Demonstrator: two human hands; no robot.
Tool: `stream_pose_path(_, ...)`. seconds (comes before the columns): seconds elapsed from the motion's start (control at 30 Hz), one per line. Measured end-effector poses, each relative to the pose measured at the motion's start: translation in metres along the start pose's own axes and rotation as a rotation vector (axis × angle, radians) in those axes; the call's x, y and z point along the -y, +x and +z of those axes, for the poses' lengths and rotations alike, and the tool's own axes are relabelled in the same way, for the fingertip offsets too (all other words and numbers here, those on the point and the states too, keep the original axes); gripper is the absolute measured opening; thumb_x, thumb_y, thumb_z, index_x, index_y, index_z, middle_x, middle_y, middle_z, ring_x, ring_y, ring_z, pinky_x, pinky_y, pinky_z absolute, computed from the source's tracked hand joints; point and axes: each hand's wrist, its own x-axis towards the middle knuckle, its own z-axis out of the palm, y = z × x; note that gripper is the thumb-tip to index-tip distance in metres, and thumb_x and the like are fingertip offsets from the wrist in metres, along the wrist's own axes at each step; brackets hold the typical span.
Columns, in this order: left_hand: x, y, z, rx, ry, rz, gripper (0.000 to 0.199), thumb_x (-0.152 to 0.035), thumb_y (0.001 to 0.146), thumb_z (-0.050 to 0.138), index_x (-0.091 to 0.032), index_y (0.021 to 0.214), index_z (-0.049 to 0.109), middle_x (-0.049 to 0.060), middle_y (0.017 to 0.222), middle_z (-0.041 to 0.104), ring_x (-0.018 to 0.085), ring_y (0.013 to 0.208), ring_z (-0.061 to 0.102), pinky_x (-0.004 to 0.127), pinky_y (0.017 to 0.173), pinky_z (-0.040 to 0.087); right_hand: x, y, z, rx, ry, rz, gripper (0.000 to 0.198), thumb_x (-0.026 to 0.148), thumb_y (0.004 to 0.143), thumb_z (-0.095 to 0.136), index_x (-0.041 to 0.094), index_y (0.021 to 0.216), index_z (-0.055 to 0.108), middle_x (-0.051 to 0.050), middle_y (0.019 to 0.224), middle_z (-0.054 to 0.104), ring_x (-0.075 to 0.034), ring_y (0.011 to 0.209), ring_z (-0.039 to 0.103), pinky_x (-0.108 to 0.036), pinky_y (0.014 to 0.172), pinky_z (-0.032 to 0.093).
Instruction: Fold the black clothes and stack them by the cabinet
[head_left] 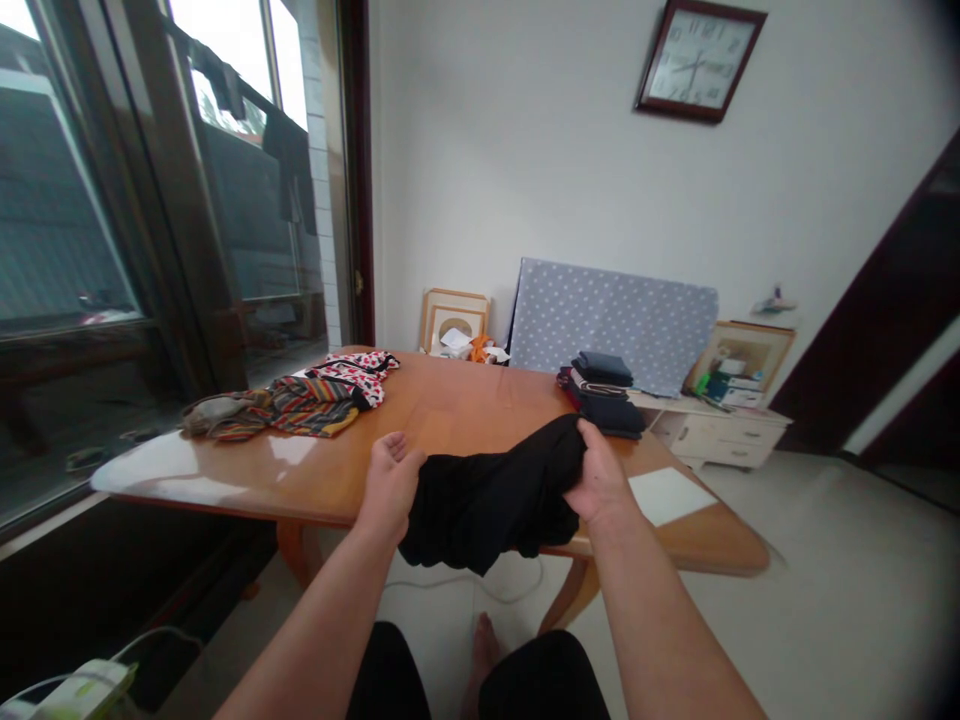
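Observation:
A black cloth garment (495, 500) hangs bunched between my two hands, over the near edge of the wooden table (450, 400); its exact kind does not show. My left hand (391, 485) pinches its left end between thumb and fingers. At the other end, my right hand (598, 475) grips the gathered fabric, with some fingers hidden behind it. Just beyond my right hand stands a stack of folded dark clothes (604, 395). To the left on the table lie a striped multicoloured garment (311, 405) and a white garment with red patterns (356, 370).
A white sheet (670, 495) lies on the table's right side. Behind the table are a dotted grey-blue cloth cover (615, 310), a white drawer cabinet (720, 435) and framed pictures (455, 315). A glass door (247, 200) stands at left; a power strip (86, 690) sits low left.

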Motion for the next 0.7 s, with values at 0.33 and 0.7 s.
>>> stream_pose_path(0.33, -0.01, -0.058, 0.026, 0.445, 0.472, 0.289, 0.016, -0.034, 0.078, 0.065, -0.024, 0.088, 0.073, 0.007, 0.091, 0.071, 0.029, 0.095, 0.062, 0.042, 0.092, 0.041, 0.003, -0.005, 0.011, 0.092, -0.083, -0.104, 0.028, 0.045, 0.078, 0.068, 0.02, 0.091, 0.07, -0.005, 0.083, 0.074, -0.023, 0.079, 0.069, -0.035, 0.07, 0.057)
stream_pose_path(0.7, -0.031, -0.032, 0.025, 0.376, -0.509, -0.529, 0.031, -0.031, 0.083, 0.057, -0.015, 0.105, 0.072, 0.009, 0.106, 0.075, 0.026, 0.108, 0.068, 0.04, 0.104, 0.046, -0.012, -0.001, -0.014, -0.127, -0.816, -0.643, 0.033, 0.041, 0.076, 0.068, 0.02, 0.102, 0.067, -0.006, 0.098, 0.071, -0.022, 0.091, 0.063, -0.033, 0.083, 0.048)
